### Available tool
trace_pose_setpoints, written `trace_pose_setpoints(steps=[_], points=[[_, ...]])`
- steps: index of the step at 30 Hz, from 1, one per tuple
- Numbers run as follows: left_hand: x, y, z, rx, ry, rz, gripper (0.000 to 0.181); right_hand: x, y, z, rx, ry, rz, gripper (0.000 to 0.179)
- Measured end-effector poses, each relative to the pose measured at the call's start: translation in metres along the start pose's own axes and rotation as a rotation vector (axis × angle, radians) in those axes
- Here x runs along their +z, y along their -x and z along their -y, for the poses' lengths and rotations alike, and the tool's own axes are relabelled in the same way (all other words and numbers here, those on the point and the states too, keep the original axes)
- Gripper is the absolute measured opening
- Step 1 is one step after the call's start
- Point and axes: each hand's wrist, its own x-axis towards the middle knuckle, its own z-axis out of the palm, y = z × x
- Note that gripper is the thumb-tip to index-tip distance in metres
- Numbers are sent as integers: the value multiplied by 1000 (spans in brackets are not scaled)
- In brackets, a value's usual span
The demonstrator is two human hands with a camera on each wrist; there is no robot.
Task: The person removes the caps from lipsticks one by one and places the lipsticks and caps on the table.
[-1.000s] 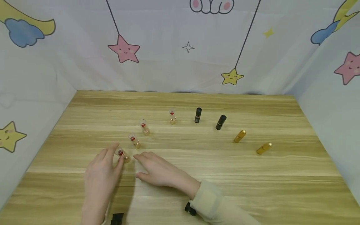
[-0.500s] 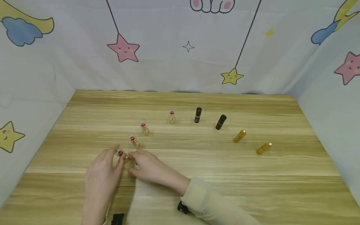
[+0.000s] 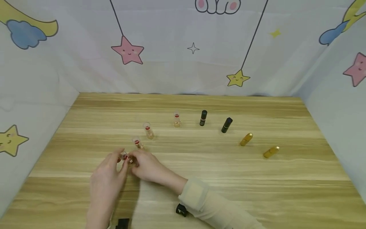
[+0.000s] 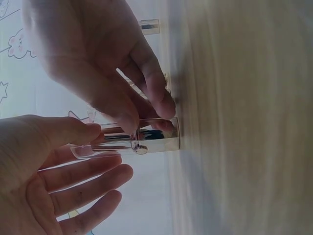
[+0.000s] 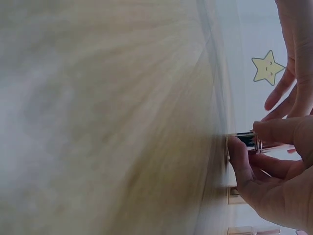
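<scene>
A lipstick with a clear cap, red tip and gold base (image 3: 125, 156) stands at the front end of the row on the left. My left hand (image 3: 107, 175) pinches its clear cap between thumb and fingers. Lower down, the fingers of my right hand (image 3: 147, 167) pinch the base from the other side. The left wrist view shows the lipstick (image 4: 161, 143) with its bottom right at the tabletop. Seen from the right wrist, my right thumb and fingers partly hide the lipstick (image 5: 248, 139).
Behind it stand similar clear-capped lipsticks, the nearest (image 3: 138, 143) close to my right fingers. Two black lipstick tubes (image 3: 203, 118) (image 3: 227, 125) and two gold tubes (image 3: 246, 139) (image 3: 271, 152) continue the arc rightward. A printed white cloth (image 3: 171, 76) walls the wooden table (image 3: 214, 178).
My right hand has moved left to the lipstick and now pinches its base. My left hand has stayed at the cap, and the other tubes have not moved.
</scene>
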Motion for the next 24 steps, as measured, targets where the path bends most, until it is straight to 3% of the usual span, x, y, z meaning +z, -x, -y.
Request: trace_pose_setpoints(steps=[4, 13, 24], points=[[0, 0, -1, -15, 12, 8, 37, 4, -5, 0, 22, -23, -52, 28], [-1, 1, -2, -36, 21, 9, 35, 9, -5, 4, 32, 5, -101, 23], [-8, 5, -5, -54, 35, 56, 36, 11, 4, 8, 10, 17, -73, 17]])
